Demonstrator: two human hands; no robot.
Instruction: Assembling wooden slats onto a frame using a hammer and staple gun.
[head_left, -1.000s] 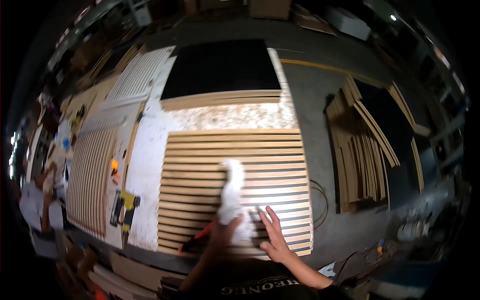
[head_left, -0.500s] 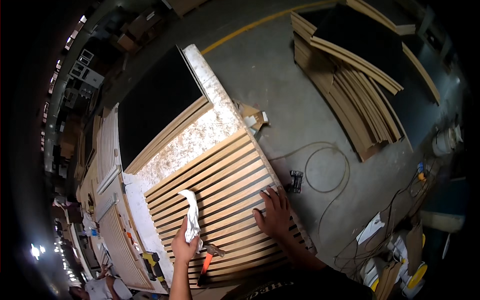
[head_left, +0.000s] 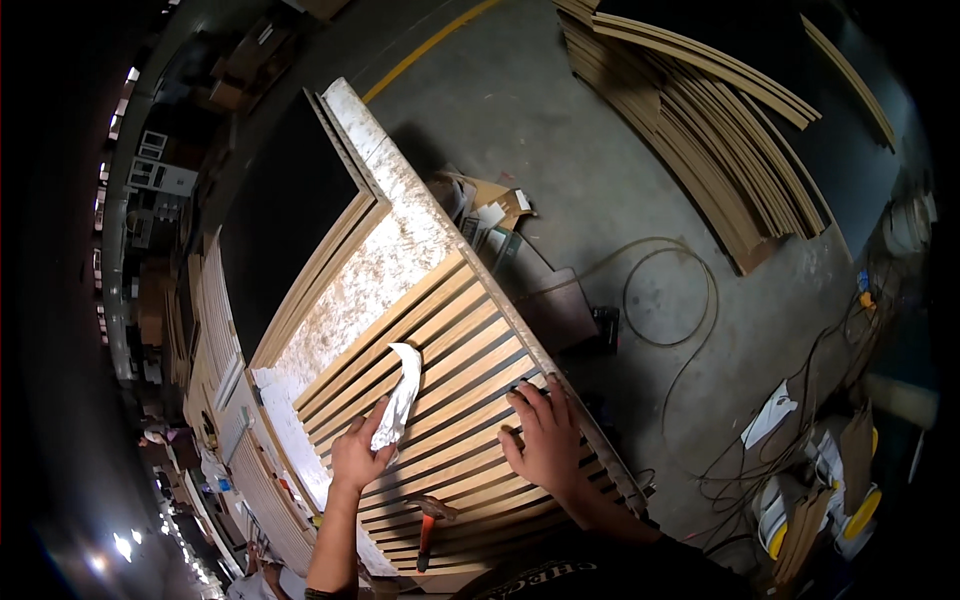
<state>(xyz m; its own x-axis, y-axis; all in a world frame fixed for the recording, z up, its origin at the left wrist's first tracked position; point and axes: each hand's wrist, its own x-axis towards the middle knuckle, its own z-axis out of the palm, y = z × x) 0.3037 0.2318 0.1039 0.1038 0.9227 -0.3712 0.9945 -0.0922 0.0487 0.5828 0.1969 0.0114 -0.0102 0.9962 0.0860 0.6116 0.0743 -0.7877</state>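
In my left hand [head_left: 356, 458] is a crumpled white cloth [head_left: 399, 408], gripped at its near end, with its tip curling away over the slats. Beneath it lies a slatted wood panel [head_left: 437, 315] with dark gaps between pale strips. My right hand [head_left: 546, 445] rests flat near the panel's right side, fingers spread and fingertips close to the table edge. A hammer [head_left: 427, 530] with an orange and black handle lies on the slats between my arms, touched by neither hand.
Dark panels [head_left: 290, 220] are stacked at the table's far end, past a worn white table surface [head_left: 405, 225]. On the floor to the right stand stacked boards [head_left: 700, 140], a coiled hose [head_left: 672, 295] and tangled cables [head_left: 745, 470]. Scrap boxes [head_left: 495, 205] sit beside the table.
My left hand has moved the cloth slightly up and right across the panel. The view has shifted, showing more of the scrap boxes beside the table. My right hand stays on the panel.
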